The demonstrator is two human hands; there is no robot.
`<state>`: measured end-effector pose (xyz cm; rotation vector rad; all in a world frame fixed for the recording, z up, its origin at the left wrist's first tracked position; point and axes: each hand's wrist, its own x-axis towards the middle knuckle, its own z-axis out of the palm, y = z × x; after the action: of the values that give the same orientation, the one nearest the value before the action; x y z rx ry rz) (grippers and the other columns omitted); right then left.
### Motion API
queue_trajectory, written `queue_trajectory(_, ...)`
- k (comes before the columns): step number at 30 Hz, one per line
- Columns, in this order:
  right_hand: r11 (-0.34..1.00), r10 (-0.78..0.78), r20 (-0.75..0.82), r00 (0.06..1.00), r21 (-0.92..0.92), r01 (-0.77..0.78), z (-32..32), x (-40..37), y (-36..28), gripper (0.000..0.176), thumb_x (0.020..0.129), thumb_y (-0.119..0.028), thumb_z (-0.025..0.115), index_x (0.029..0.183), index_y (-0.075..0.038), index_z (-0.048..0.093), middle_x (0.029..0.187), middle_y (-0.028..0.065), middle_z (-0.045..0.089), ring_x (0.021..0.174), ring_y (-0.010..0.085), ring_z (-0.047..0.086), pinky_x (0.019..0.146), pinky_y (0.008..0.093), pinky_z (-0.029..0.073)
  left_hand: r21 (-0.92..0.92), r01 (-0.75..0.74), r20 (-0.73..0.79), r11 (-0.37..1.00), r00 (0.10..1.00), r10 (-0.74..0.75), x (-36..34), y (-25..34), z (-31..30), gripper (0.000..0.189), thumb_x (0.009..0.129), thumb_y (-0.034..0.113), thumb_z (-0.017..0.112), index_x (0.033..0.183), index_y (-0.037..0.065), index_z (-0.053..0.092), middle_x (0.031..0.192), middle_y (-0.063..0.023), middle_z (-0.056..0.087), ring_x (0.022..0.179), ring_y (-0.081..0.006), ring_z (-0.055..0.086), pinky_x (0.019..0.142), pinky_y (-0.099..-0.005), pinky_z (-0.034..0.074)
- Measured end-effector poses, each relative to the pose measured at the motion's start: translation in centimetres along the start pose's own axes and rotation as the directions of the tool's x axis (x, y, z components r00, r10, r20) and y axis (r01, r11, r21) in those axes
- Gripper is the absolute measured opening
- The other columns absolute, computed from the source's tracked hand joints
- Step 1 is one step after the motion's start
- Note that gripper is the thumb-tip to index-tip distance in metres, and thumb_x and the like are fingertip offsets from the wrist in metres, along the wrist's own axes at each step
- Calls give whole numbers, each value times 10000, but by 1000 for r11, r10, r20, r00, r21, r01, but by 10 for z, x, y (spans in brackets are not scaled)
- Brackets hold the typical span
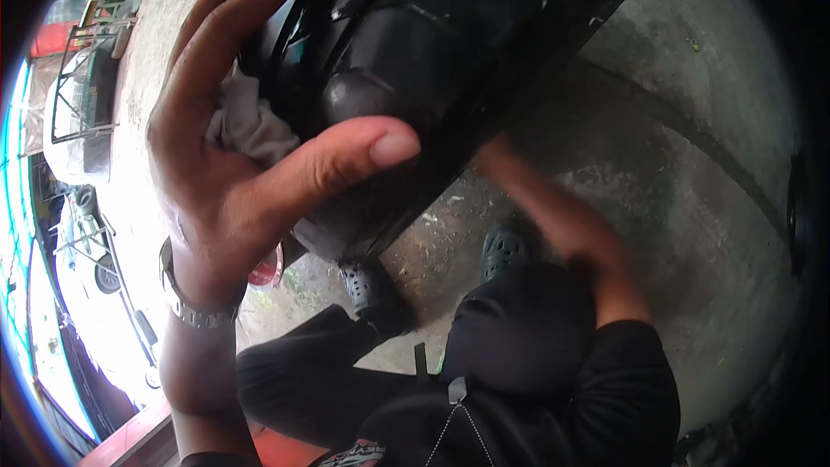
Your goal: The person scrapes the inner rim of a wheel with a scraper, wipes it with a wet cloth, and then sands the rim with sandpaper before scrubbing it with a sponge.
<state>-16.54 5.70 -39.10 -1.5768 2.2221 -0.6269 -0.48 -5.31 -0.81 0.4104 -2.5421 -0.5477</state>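
Observation:
A large black glossy plastic part [484, 26] with ridges and a rounded bump fills the upper middle of the head view, tilted and raised above the floor. My left hand [233, 147] is at its left side, thumb stretched across the front and fingers spread upward. A crumpled light-grey rag [251, 121] sits in its palm, against the part. My right forearm reaches up from the lower right to the underside. Only the blurred wrist end of my right hand [494, 156] shows; the fingers are hidden behind the part.
Below are my dark-clad legs [519, 337] and grey clogs [506, 246] on a stained concrete floor [700, 216]. A red round object [266, 268] shows behind my left wrist. Further left stand a covered vehicle [82, 112] and a wheeled frame [99, 251].

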Motion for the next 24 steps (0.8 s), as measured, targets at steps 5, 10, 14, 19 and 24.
queue_trajectory(5, 979, -177, -38, 983, -109, 172, -43, 8, 41, 389, 1058, -344, 436, 1264, -64, 612, 1294, 132, 657, 1303, 303, 563, 1203, 632, 204, 2, 0, 31, 1000, 1000, 0, -4, -6, -6, 1032, 697, 610, 850, 1427, -40, 519, 1469, -208, 537, 1439, -338, 418, 1208, -487, 269)
queue_trajectory(10, 931, -306, -211, 928, -269, 245, -9, -13, 6, 379, 1046, -305, 471, 1319, -74, 596, 1375, 109, 628, 1328, 296, 547, 1197, 633, 220, 22, 23, 57, 999, 998, -25, -8, -17, -20, 1046, 698, 616, 849, 1445, -26, 497, 1462, -214, 539, 1407, -350, 455, 1187, -491, 311)
queue_trajectory(14, 946, -223, -16, 975, -243, 213, -50, 31, 90, 397, 1039, -292, 477, 1369, -92, 571, 1456, 105, 567, 1381, 287, 496, 1192, 627, 232, 62, 42, 72, 997, 996, -46, -12, -34, -32, 1058, 699, 622, 847, 1460, -14, 480, 1456, -218, 540, 1381, -359, 485, 1171, -494, 344)
queue_trajectory(19, 928, -316, -132, 940, 161, 335, 20, -20, 2, 383, 1017, -223, 485, 1357, -78, 590, 1507, 101, 512, 1422, 297, 436, 1193, 608, 232, 79, 40, 84, 996, 995, -47, -8, -40, -39, 1073, 700, 628, 846, 1478, 0, 458, 1449, -224, 541, 1349, -371, 522, 1150, -499, 385)
queue_trajectory(24, 959, -110, -66, 992, -271, 88, -35, 7, 53, 433, 985, -265, 544, 1386, -105, 574, 1521, 95, 491, 1435, 331, 404, 1206, 569, 230, 118, 34, 104, 992, 993, -47, -6, -45, -43, 1109, 683, 639, 852, 1497, 10, 436, 1447, -230, 537, 1332, -378, 542, 1140, -499, 409)
